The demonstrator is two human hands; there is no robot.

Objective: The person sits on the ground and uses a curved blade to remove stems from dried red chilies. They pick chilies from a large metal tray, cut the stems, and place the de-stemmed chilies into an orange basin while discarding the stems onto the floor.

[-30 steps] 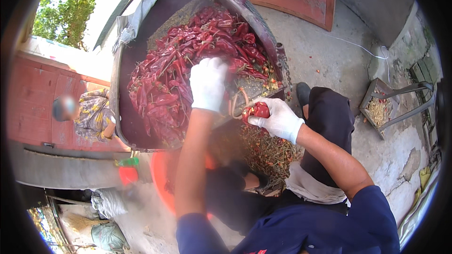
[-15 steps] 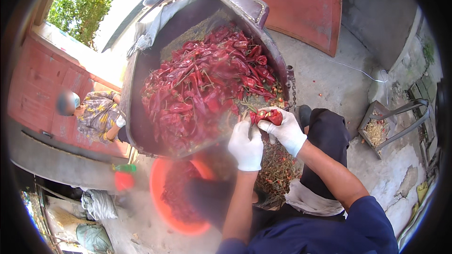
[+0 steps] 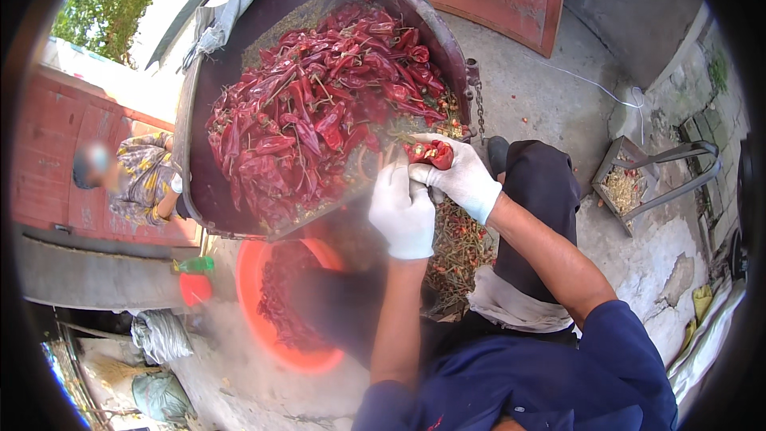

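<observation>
Both my hands wear white gloves and meet at the near right corner of a cart bed. Between the thumb and fingers of my right hand [image 3: 465,179] is a red chili pepper [image 3: 433,154], with pale seeds showing where it is split. My left hand [image 3: 403,211] is right beside it, its fingers bent and pressed together; what they pinch is too blurred to make out. Beyond my hands a large heap of dried red chili peppers [image 3: 307,112] fills the cart bed [image 3: 191,124]. Stems and scraps [image 3: 453,259] lie in a pile below my hands.
By my left leg stands an orange basin [image 3: 247,295] holding red peppers. A metal scoop-like box [image 3: 618,183] with a handle sits on the floor at right. A chain [image 3: 479,108] hangs off the cart. Across the cart, another person [image 3: 144,179] stands at left.
The view has shifted, so the cart and basin appear further left and higher. My left fingers have drawn slightly away from the pepper, which stays in my right hand.
</observation>
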